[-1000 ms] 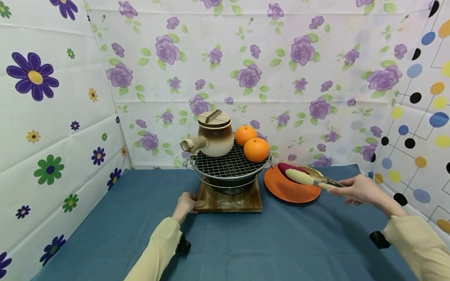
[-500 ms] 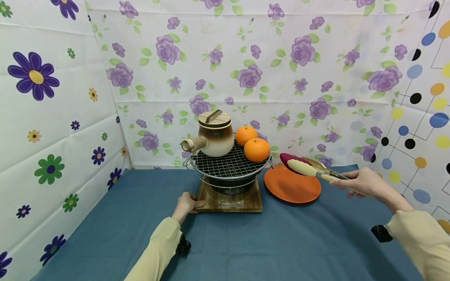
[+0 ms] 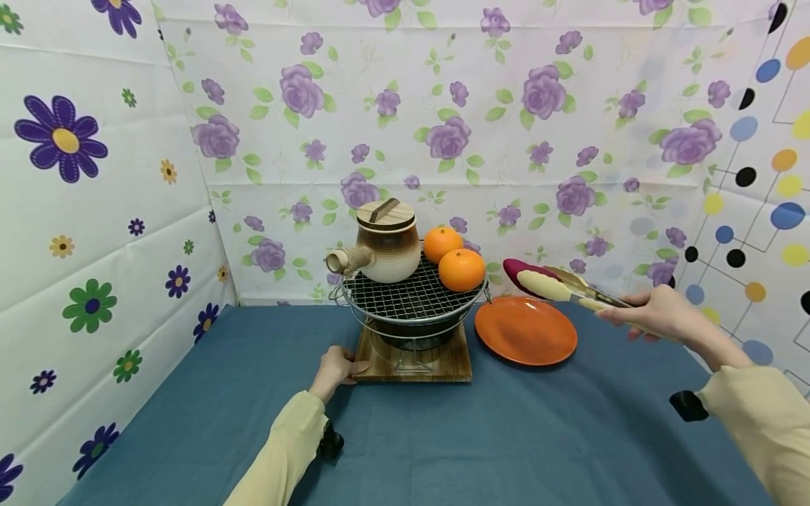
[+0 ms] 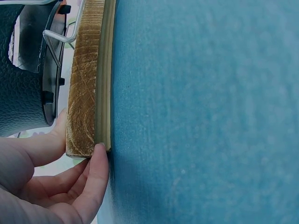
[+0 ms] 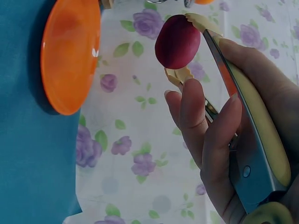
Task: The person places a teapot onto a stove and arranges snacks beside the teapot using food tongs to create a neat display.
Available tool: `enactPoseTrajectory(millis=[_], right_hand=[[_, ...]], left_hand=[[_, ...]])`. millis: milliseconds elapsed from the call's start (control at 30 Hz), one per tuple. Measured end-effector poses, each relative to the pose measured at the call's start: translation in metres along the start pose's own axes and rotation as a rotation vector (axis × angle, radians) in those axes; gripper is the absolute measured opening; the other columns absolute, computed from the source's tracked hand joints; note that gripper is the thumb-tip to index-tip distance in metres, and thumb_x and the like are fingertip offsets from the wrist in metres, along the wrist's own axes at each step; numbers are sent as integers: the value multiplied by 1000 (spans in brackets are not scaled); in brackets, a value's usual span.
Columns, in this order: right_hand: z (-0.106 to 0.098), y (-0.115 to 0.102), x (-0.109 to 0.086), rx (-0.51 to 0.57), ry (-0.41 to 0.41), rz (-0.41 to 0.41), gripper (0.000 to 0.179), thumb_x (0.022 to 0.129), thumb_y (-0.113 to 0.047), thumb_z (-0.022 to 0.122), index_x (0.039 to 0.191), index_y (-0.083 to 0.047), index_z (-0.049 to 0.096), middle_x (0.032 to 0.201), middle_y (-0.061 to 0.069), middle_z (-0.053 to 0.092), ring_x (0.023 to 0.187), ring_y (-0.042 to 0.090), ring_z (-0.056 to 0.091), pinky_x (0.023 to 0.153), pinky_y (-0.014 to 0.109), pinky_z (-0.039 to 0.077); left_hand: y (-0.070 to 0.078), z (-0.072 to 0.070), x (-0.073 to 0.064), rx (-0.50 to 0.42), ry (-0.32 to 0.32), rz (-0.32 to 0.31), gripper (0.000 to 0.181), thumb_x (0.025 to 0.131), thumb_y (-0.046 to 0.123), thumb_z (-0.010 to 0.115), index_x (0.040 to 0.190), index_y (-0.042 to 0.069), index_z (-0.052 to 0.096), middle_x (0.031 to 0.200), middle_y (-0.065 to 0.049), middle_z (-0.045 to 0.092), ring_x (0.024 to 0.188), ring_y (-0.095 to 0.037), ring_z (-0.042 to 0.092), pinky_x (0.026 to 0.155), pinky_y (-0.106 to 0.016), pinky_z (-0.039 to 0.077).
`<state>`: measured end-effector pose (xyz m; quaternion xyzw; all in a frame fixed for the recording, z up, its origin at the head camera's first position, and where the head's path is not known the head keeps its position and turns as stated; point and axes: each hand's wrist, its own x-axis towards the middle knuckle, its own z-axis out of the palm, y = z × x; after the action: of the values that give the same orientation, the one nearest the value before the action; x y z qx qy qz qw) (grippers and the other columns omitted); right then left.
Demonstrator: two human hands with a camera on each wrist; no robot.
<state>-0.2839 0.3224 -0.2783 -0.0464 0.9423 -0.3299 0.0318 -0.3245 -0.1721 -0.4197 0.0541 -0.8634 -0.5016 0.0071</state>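
Observation:
My right hand (image 3: 664, 313) grips a pair of tongs (image 3: 544, 286) with pale yellow tips. Between those tips is a maroon, elongated sweet potato (image 3: 517, 270), seen end-on in the right wrist view. Tongs and sweet potato hang in the air over the back of an orange plate (image 3: 525, 337). At the wooden board's (image 3: 373, 362) front left corner, my left hand (image 3: 335, 365) pinches the edge. The left wrist view shows the thumb (image 4: 46, 145) on the board's top side and a fingertip on its lower edge.
On the board stands a black grill (image 3: 414, 336) topped by a wire mesh (image 3: 392, 301). The mesh bears a lidded clay pot (image 3: 392, 260) with a side handle jutting left, plus two oranges (image 3: 462, 270). Flowered sheets (image 3: 380, 140) wall the blue cloth (image 3: 253, 351) in.
My right hand has risen and shifted slightly right, lifting the tongs and sweet potato higher above the orange plate. The left hand has stayed on the board's corner.

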Motion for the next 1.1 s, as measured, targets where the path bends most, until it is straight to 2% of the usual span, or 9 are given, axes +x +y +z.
enactPoseTrajectory(millis=[533, 733, 933, 1100], right_hand=[[-15, -20, -6, -20, 14, -26, 86, 79, -52, 63, 131, 11, 37, 71, 9, 64, 59, 26, 57, 49, 34, 47], [-23, -29, -8, -25, 34, -42, 81, 79, -53, 62, 127, 11, 44, 71, 10, 64, 58, 27, 57, 47, 34, 46], [-28, -38, -7, -32, 26, -38, 88, 78, -55, 61, 132, 11, 36, 73, 9, 65, 66, 26, 58, 54, 35, 49], [-31, -46, -7, -21, 33, -48, 89, 77, -54, 63, 132, 10, 36, 75, 9, 65, 67, 26, 59, 56, 34, 50]], left_hand=[[1, 0, -1, 10, 8, -1, 24, 79, 6, 71, 88, -14, 62, 63, -13, 52, 57, -28, 61, 53, -34, 54], [0, 0, -1, 6, 4, 5, 21, 79, 6, 71, 84, -13, 63, 60, -12, 51, 55, -26, 60, 53, -34, 54], [-1, 0, 0, 14, 2, 16, 18, 78, 7, 72, 73, -8, 63, 56, -11, 53, 55, -26, 60, 53, -35, 54], [0, 0, 0, 14, 1, 3, 23, 78, 6, 72, 84, -13, 62, 63, -14, 53, 57, -27, 61, 53, -35, 54]])
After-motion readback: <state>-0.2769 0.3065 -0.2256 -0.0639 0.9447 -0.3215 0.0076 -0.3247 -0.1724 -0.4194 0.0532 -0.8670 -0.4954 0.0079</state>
